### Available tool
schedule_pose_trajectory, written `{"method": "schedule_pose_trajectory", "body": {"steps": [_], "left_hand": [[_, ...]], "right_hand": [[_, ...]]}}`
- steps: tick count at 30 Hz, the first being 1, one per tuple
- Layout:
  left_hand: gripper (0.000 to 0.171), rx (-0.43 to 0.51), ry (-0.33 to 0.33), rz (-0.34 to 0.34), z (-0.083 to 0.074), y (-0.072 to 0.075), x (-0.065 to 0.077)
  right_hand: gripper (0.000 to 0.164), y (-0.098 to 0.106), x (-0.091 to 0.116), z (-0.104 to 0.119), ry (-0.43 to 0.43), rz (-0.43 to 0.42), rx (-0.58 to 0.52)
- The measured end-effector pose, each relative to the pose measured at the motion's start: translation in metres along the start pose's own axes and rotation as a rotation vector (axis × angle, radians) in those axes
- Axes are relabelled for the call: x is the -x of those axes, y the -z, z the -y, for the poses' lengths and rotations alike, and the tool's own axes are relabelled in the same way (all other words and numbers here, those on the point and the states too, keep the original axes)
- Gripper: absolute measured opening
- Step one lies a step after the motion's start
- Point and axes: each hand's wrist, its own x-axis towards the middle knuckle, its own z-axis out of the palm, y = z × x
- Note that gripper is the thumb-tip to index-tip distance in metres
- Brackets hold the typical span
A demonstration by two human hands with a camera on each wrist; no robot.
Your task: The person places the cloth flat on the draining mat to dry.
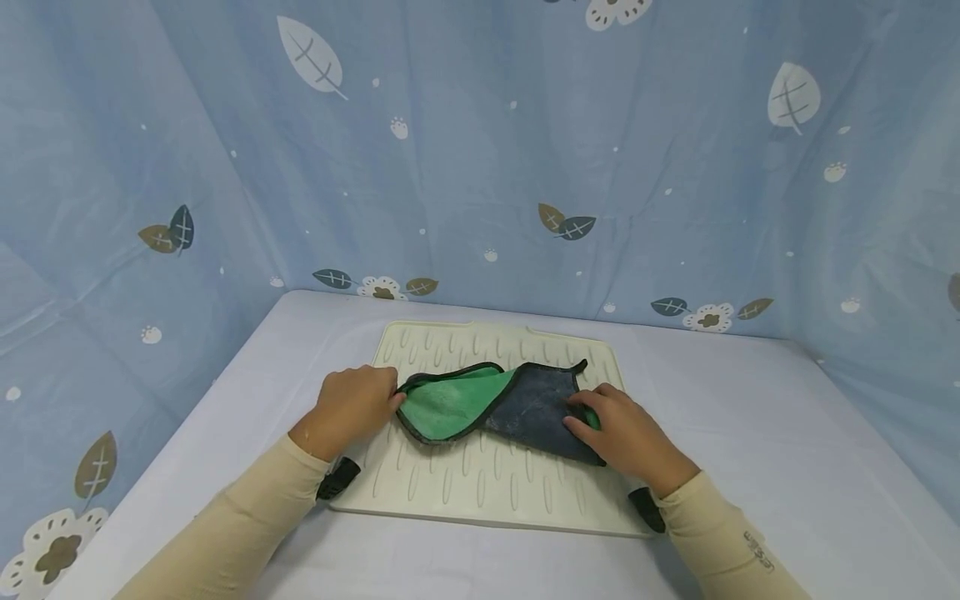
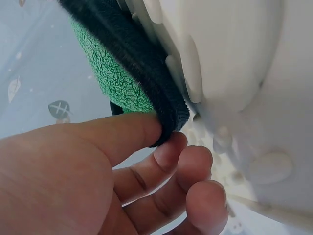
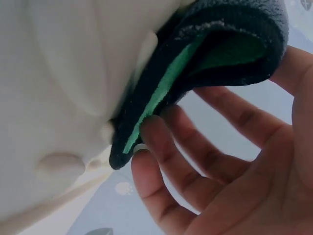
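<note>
A cleaning cloth (image 1: 536, 412), green on one face and dark grey-blue on the other with a black edging, lies twisted over a cream ribbed mat (image 1: 480, 492). My left hand (image 1: 356, 408) pinches its left end between thumb and forefinger; the green face (image 2: 110, 73) and dark edging show in the left wrist view. At the other end, my right hand (image 1: 622, 429) holds the cloth's edge between thumb and fingers, where the edge bulges into a fold. The right wrist view shows that folded edge (image 3: 161, 93) with green inside, and several fingertips against it.
The mat rests on a white-covered table (image 1: 750, 433). A blue curtain (image 1: 465, 150) with leaf and flower prints hangs behind and at the sides. Black straps (image 1: 340, 479) show at both wrists, below beige sleeves (image 1: 232, 521).
</note>
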Motion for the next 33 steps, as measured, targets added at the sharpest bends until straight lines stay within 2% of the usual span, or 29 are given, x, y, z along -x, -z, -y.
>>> {"method": "schedule_pose_trajectory", "body": {"steps": [5,11,16,22,28,33], "left_hand": [[0.029,0.013,-0.008,-0.005,-0.0011,-0.0010,0.0019],[0.037,0.013,-0.016,0.040,-0.0015,-0.0027,0.0026],[0.037,0.022,-0.027,0.064,-0.0014,-0.0038,0.0029],[0.027,0.060,-0.039,0.075,-0.0024,-0.0029,0.0021],[0.020,0.046,-0.034,0.063,-0.0022,-0.0003,0.0003],[0.020,0.023,-0.015,0.061,-0.0001,0.0008,-0.0017]], "right_hand": [[0.039,-0.0005,-0.0018,-0.0008,-0.034,0.050,-0.014],[0.044,-0.0023,-0.0041,-0.0009,-0.023,0.086,-0.061],[0.043,-0.0035,-0.0051,0.0000,0.026,0.047,-0.070],[0.039,-0.0038,-0.0052,0.0018,0.087,-0.027,-0.079],[0.050,-0.0015,-0.0068,0.0041,0.141,-0.072,-0.128],[0.062,0.0012,-0.0077,0.0048,0.142,-0.083,-0.152]]}}
